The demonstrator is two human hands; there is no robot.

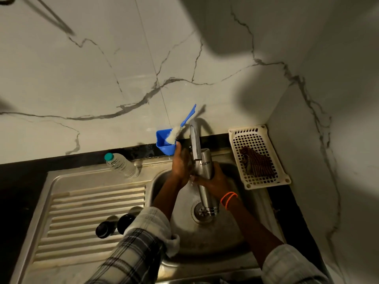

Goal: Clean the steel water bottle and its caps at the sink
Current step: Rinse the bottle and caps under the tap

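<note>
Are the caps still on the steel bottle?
Off. Two black caps sit on the drainboard, apart from the bottle.

A stainless steel sink unit (61,181) with a round basin and a ribbed draining board sits in a dark stone counter (18,181) against marble-patterned wall tiles. Two round black caps (114,225) lie side by side on the ribs near the basin. A clear plastic bottle with a teal cap (122,165) stands at the board's back edge. A blue plastic tub (165,143) holding a blue-handled white bottle brush (178,129) stands on the back ledge. A white perforated plastic tray (259,156) with a dark checked cloth (256,161) rests on the counter right of the basin.
</note>
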